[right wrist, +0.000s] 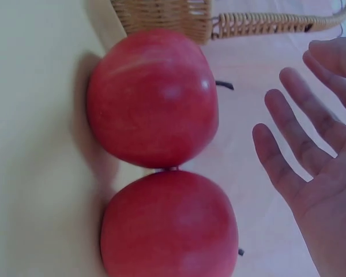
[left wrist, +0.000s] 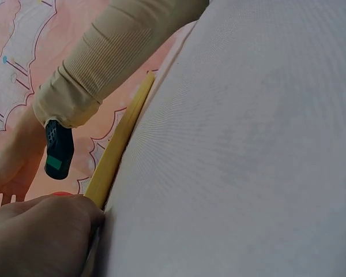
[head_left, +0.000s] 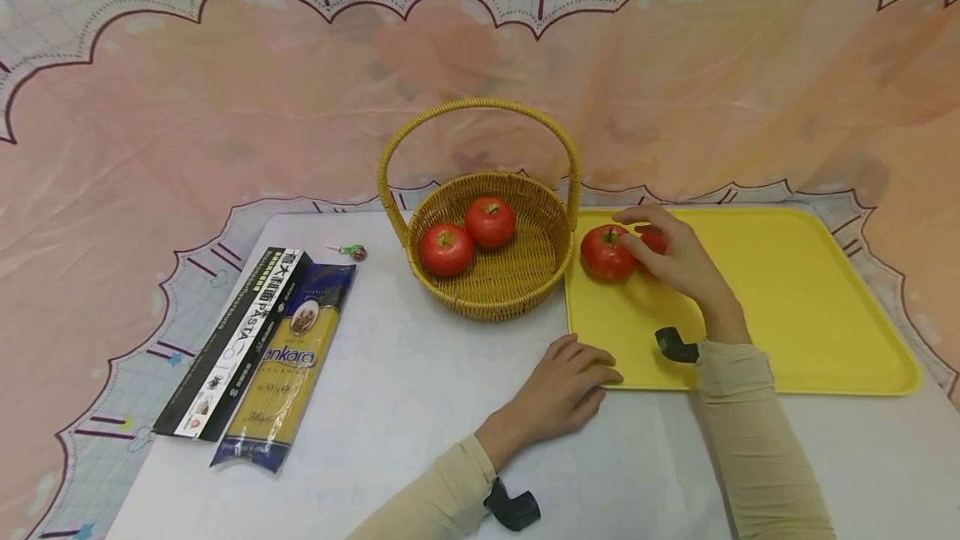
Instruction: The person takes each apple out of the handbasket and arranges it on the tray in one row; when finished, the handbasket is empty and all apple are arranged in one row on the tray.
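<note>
My right hand (head_left: 671, 261) hovers above two red apples with its fingers spread. One apple (head_left: 606, 255) lies at the left end of the yellow tray (head_left: 810, 307); the other apple (head_left: 654, 240) is beside it, partly hidden by the hand. In the right wrist view the fingers stand apart from both apples, beyond their stem side. My left hand (head_left: 562, 382) rests with loosely bent fingers at the tray's front left corner. To the left of the tray, a yellow wicker basket (head_left: 491, 307) holds two more apples, one red apple (head_left: 446, 250) and another (head_left: 491, 222).
The basket's tall handle (head_left: 480, 102) arches upright over it. On the left of the white table (head_left: 420, 407) lie a black pasta box (head_left: 232, 344) and a pack of spaghetti (head_left: 288, 365), side by side. A small wrapped lollipop (head_left: 356, 252) lies behind them.
</note>
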`<action>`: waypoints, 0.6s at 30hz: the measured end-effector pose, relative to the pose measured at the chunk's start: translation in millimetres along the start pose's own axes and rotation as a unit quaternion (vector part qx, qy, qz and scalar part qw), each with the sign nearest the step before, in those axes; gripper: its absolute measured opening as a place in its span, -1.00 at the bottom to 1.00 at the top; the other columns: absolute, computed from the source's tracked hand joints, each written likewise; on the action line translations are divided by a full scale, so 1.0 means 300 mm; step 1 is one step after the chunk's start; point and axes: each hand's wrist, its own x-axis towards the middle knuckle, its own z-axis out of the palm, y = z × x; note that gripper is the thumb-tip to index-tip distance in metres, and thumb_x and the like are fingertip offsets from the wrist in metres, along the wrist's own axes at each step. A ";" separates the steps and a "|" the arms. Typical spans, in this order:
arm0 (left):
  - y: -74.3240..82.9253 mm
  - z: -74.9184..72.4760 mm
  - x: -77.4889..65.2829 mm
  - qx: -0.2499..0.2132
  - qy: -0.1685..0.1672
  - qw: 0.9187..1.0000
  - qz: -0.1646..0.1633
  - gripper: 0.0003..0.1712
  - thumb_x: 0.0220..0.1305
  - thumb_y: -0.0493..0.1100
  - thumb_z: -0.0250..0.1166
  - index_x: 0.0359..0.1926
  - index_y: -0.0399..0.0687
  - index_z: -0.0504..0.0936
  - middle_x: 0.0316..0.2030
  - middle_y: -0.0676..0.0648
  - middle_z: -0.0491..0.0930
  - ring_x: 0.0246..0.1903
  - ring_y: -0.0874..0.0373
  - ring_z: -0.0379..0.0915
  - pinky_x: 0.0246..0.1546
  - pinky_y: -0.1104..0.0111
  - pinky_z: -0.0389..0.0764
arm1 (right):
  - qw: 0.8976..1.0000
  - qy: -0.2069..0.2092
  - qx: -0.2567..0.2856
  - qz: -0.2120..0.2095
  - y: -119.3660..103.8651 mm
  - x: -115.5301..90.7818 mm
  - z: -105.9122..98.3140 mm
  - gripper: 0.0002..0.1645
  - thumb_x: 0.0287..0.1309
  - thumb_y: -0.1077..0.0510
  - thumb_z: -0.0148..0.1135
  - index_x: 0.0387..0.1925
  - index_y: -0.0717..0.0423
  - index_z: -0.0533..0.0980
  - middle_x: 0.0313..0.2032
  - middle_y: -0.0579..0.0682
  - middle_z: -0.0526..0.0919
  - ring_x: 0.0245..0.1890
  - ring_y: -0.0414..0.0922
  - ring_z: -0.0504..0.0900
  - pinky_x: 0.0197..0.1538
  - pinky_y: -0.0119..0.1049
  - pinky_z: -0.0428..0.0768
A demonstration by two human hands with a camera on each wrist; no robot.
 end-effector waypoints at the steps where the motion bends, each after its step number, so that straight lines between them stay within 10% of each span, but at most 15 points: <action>1: 0.000 0.000 -0.001 0.000 0.000 1.000 0.000 -0.72 0.34 -0.07 0.09 0.03 0.23 0.56 0.09 0.15 0.46 0.19 0.25 0.29 0.40 0.16 0.10 | 1.000 -0.002 0.000 -0.005 -0.003 0.002 0.004 -0.61 0.21 0.28 0.17 0.07 0.26 0.44 0.07 0.19 0.50 0.15 0.16 0.44 0.22 0.21 0.35; 18: -0.004 0.012 -0.004 0.008 0.011 1.000 0.007 -0.73 0.34 -0.08 0.09 0.02 0.23 0.56 0.08 0.16 0.47 0.17 0.25 0.30 0.39 0.18 0.11 | 0.988 -0.052 -0.054 -0.137 0.010 0.075 0.079 -0.63 0.17 0.23 0.23 0.05 0.13 0.50 0.04 0.03 0.56 0.13 0.00 0.45 0.20 0.06 0.39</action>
